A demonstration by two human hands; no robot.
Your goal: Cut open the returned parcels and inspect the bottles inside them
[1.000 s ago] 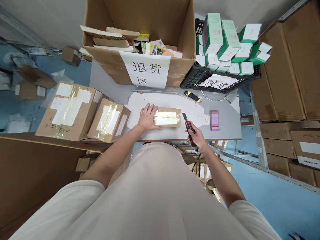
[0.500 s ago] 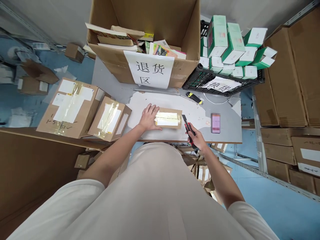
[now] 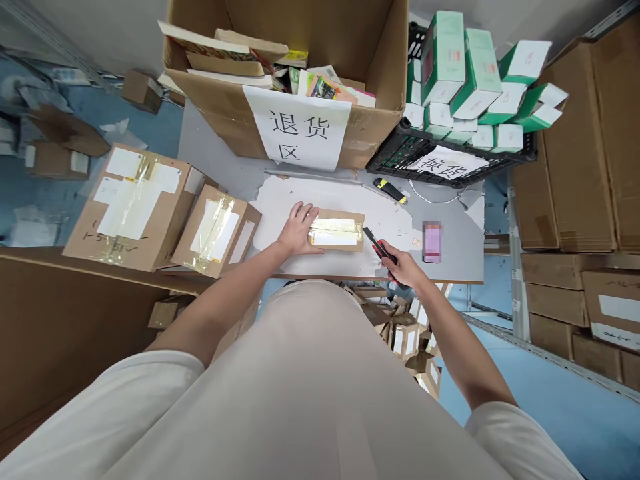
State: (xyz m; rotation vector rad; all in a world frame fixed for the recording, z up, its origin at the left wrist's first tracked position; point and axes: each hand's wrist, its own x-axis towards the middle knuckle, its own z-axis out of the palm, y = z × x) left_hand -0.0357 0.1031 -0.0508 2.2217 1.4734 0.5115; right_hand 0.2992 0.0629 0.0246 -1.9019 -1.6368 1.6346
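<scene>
A small cardboard box point(image 3: 336, 238) with white labels under clear yellowish tape lies on the table in front of me. My left hand point(image 3: 299, 231) grips its left end, fingers along the far edge and thumb at the near side. In my right hand point(image 3: 401, 265) is a black and red utility knife point(image 3: 379, 244), held with closed fingers. Its tip points up and left, close to the box's right end; whether it touches the cardboard I cannot tell.
Two taped cartons point(image 3: 216, 230) stand at left. Behind are a large box of books point(image 3: 370, 137) and a black crate point(image 3: 453, 175) of green-white boxes. A yellow-black cutter point(image 3: 390, 191) and a phone point(image 3: 432, 243) lie on the table point(image 3: 460, 260).
The knife in my right hand has turned to a flatter slant, its tip still by the box's right end. My right hand has shifted slightly right. My left hand keeps its hold.
</scene>
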